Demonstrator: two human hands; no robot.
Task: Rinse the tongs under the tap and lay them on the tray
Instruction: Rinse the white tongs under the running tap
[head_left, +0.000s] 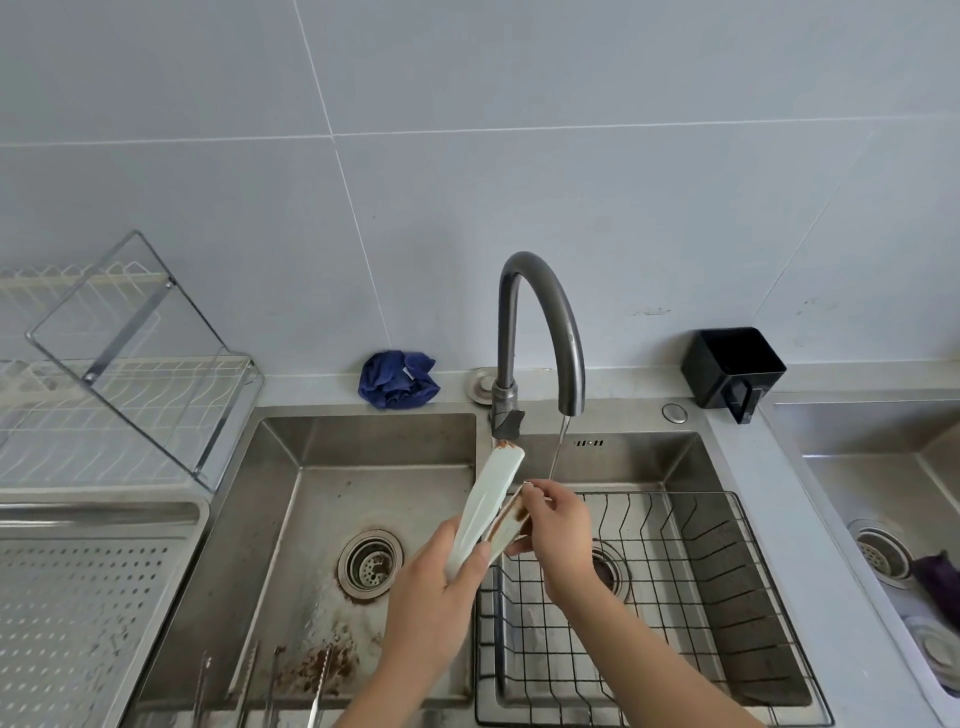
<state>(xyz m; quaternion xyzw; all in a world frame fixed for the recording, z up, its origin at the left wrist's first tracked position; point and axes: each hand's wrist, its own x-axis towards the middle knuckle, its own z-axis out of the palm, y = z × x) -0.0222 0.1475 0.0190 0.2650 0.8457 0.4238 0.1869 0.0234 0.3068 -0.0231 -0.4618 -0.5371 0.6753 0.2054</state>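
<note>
The left hand curls its fingers round the bottom end of the white tongs, and the right hand pinches their dirty brown arm. The tongs point up over the sink, just beside the thin water falling from the tap. The tray with holes sits far off on the left.

Grey countertop holds blue cloth, black container, perforated tray.
</note>
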